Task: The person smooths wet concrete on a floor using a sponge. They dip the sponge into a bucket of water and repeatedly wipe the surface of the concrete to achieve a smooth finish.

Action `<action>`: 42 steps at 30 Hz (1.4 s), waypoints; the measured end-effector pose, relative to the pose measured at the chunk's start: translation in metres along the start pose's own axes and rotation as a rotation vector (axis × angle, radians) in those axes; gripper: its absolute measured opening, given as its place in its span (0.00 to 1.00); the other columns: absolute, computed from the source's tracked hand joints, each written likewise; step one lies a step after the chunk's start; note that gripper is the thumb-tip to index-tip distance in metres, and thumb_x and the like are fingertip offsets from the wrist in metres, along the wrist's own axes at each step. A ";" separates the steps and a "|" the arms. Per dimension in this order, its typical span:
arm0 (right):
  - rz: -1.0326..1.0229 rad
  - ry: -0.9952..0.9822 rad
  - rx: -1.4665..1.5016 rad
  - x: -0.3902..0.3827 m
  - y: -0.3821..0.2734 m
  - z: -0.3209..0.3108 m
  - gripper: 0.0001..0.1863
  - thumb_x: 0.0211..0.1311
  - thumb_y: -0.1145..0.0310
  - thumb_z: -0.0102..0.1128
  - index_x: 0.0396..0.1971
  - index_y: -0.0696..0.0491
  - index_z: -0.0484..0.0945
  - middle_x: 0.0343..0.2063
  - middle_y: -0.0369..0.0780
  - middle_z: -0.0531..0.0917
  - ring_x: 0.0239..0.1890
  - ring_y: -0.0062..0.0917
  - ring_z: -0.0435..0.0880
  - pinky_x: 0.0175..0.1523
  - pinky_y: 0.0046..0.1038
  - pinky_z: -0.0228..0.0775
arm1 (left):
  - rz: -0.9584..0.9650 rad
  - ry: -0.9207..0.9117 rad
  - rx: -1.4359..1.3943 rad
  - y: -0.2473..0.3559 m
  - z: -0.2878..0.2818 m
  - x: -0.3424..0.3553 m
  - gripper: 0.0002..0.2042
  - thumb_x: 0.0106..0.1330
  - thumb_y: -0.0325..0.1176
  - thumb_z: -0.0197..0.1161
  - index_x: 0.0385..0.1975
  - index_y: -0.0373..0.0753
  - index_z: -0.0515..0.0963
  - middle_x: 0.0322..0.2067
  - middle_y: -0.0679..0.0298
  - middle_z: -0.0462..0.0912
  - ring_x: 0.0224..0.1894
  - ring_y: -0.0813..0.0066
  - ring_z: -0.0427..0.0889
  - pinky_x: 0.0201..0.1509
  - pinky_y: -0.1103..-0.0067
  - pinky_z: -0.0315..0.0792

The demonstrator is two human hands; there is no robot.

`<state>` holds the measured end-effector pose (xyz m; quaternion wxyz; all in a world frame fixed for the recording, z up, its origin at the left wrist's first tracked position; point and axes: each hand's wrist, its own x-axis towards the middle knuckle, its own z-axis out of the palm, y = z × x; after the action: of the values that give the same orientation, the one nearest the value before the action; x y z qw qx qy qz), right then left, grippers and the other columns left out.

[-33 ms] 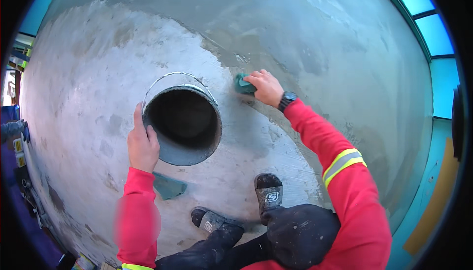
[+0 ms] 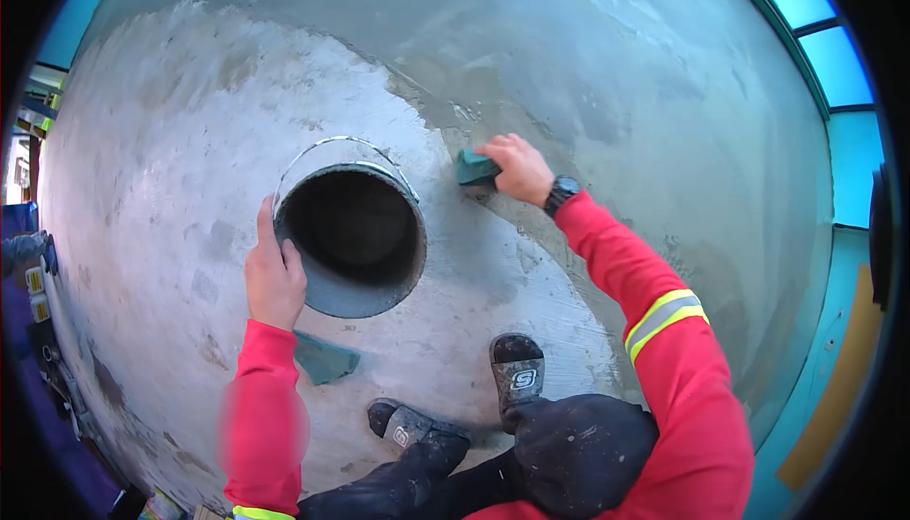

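Observation:
A grey bucket [image 2: 353,292] with a dark inside and a raised wire handle [image 2: 379,148] stands on the floor before me. My left hand [image 2: 275,278] grips its left rim, fingers bent over the edge. To the right of the bucket, my right hand [image 2: 519,167] is closed on a green sponge-like block [image 2: 474,168]. That block is at the floor, on the border between the pale dry surface and the darker, wet-looking coat. A flat teal piece [image 2: 325,358] lies just below the bucket, beside my left forearm; its kind I cannot make out.
The darker grey coat [image 2: 664,112] spreads over the far and right floor. My feet, in dark slides [image 2: 518,368], are on the pale part. Blue-green panes [image 2: 853,155] line the right edge. Small containers [image 2: 38,294] and a person's sleeve [image 2: 19,250] show at far left.
My right hand has shifted slightly right, and the green block in it has turned a little. My left hand and the bucket stay in place.

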<state>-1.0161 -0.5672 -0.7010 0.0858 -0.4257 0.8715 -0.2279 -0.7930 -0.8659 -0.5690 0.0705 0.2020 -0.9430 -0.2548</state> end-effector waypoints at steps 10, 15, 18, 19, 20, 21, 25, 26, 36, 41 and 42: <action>0.449 0.432 -0.389 0.046 0.024 0.024 0.14 0.49 0.77 0.51 0.39 0.59 0.69 0.36 0.49 0.73 0.40 0.43 0.74 0.45 0.37 0.70 | 0.019 0.003 0.034 0.006 0.007 0.005 0.28 0.59 0.21 0.48 0.63 0.40 0.58 0.21 0.43 0.76 0.24 0.44 0.77 0.31 0.59 0.67; 0.247 0.187 0.012 0.041 -0.039 0.051 0.13 0.49 0.75 0.52 0.37 0.58 0.72 0.38 0.50 0.73 0.41 0.45 0.75 0.43 0.43 0.72 | 0.007 0.015 -0.015 0.003 0.003 0.002 0.28 0.59 0.21 0.48 0.63 0.41 0.58 0.22 0.42 0.76 0.25 0.43 0.77 0.31 0.59 0.67; 0.194 0.259 0.076 0.042 -0.022 0.028 0.13 0.47 0.74 0.54 0.37 0.58 0.72 0.39 0.51 0.74 0.41 0.46 0.75 0.44 0.45 0.71 | 0.007 0.015 0.005 0.000 0.005 0.002 0.29 0.59 0.21 0.48 0.63 0.41 0.58 0.23 0.43 0.76 0.25 0.43 0.77 0.31 0.58 0.66; 0.170 0.332 0.066 0.045 -0.009 0.017 0.14 0.47 0.73 0.55 0.38 0.57 0.73 0.39 0.51 0.74 0.42 0.46 0.75 0.44 0.44 0.71 | 0.006 0.014 0.006 0.002 0.004 0.002 0.29 0.59 0.21 0.48 0.63 0.41 0.58 0.23 0.43 0.76 0.25 0.43 0.77 0.31 0.58 0.66; 0.233 0.386 -0.003 0.050 -0.004 0.000 0.14 0.48 0.74 0.55 0.38 0.57 0.73 0.39 0.51 0.74 0.42 0.45 0.75 0.44 0.43 0.72 | -0.001 0.009 0.007 0.002 0.000 0.001 0.29 0.59 0.21 0.48 0.63 0.42 0.58 0.23 0.43 0.76 0.25 0.43 0.77 0.31 0.59 0.66; 0.298 0.438 -0.077 0.055 0.002 -0.016 0.14 0.48 0.74 0.55 0.38 0.57 0.73 0.39 0.51 0.74 0.43 0.45 0.75 0.45 0.43 0.72 | -0.006 0.004 0.004 0.003 -0.002 0.000 0.29 0.59 0.21 0.48 0.63 0.42 0.58 0.23 0.43 0.76 0.25 0.44 0.77 0.31 0.59 0.66; 0.547 0.470 -0.309 0.064 0.044 -0.014 0.15 0.49 0.75 0.54 0.40 0.59 0.71 0.39 0.51 0.73 0.43 0.45 0.75 0.45 0.41 0.72 | -0.008 -0.006 -0.020 0.009 0.003 0.002 0.29 0.59 0.21 0.48 0.63 0.42 0.58 0.23 0.43 0.76 0.26 0.44 0.77 0.31 0.59 0.66; 0.536 0.424 -0.336 0.065 0.039 0.003 0.15 0.49 0.76 0.54 0.39 0.60 0.70 0.39 0.51 0.73 0.42 0.45 0.75 0.45 0.40 0.72 | -0.007 -0.004 -0.031 0.011 0.007 0.003 0.29 0.59 0.21 0.48 0.63 0.42 0.58 0.23 0.43 0.76 0.26 0.44 0.77 0.31 0.59 0.66; 0.083 0.274 0.078 0.068 -0.044 0.037 0.10 0.49 0.77 0.51 0.34 0.59 0.70 0.38 0.52 0.73 0.40 0.46 0.74 0.44 0.42 0.70 | -0.008 0.000 0.038 0.000 0.005 0.003 0.28 0.59 0.21 0.48 0.63 0.39 0.58 0.24 0.42 0.78 0.26 0.44 0.78 0.32 0.60 0.68; 0.366 0.506 -0.225 0.074 0.020 -0.006 0.11 0.48 0.77 0.52 0.35 0.58 0.71 0.37 0.51 0.73 0.40 0.45 0.74 0.43 0.41 0.70 | -0.013 -0.008 -0.015 0.012 0.004 0.005 0.28 0.59 0.21 0.48 0.63 0.39 0.58 0.24 0.43 0.78 0.26 0.44 0.78 0.32 0.60 0.68; 0.439 0.511 -0.299 0.072 0.031 -0.002 0.11 0.49 0.77 0.52 0.35 0.59 0.70 0.36 0.50 0.73 0.40 0.44 0.74 0.43 0.41 0.70 | -0.002 -0.008 -0.024 0.014 0.006 0.006 0.28 0.59 0.21 0.48 0.63 0.40 0.58 0.25 0.43 0.78 0.26 0.44 0.78 0.32 0.60 0.68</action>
<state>-1.0837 -0.6064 -0.7112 -0.1510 -0.1655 0.9591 -0.1734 -0.8048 -0.8548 -0.5670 0.0689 0.2013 -0.9399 -0.2671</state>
